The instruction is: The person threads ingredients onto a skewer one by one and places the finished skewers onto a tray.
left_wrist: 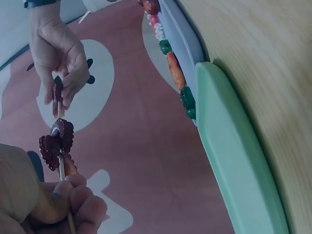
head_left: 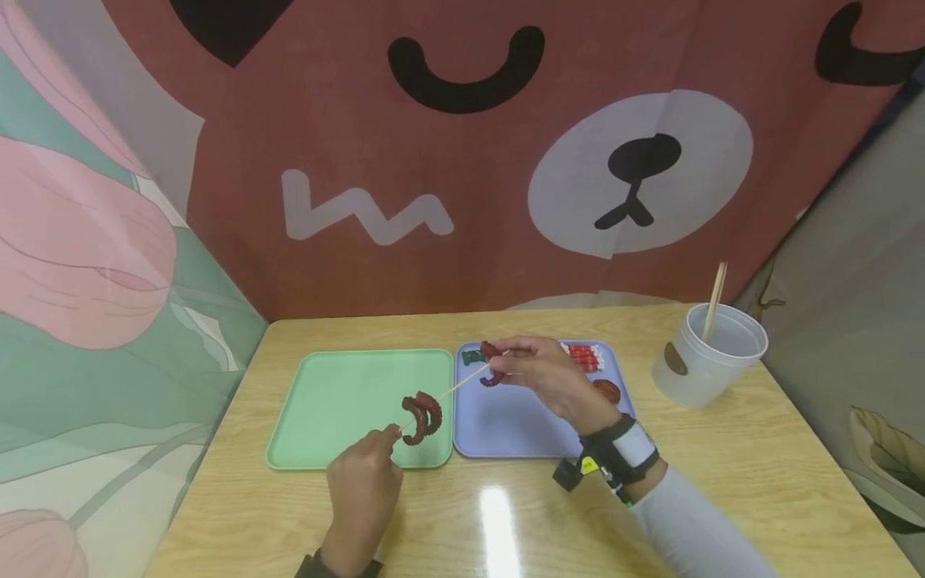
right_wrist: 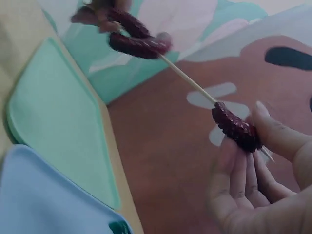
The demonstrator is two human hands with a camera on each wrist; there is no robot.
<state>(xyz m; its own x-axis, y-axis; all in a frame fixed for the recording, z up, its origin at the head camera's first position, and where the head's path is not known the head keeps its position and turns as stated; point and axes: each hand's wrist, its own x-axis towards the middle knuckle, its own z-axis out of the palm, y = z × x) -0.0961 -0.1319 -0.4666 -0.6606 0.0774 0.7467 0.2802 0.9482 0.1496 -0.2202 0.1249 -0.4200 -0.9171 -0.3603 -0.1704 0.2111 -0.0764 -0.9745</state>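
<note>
My left hand grips the lower end of a thin wooden skewer, which slants up to the right above the trays. Two dark red, curved pieces like octopus tentacles are threaded on it just beyond the left fingers. At the far end my right hand pinches another tentacle-like piece between thumb and fingers. In the right wrist view the skewer's pointed tip sticks out past this piece. A bare length of stick separates it from the other two.
A green tray lies left of a lavender tray. On the lavender tray are a dark green piece, red-and-white pieces and a brown roundish piece. A translucent bucket holding wooden sticks stands at the right.
</note>
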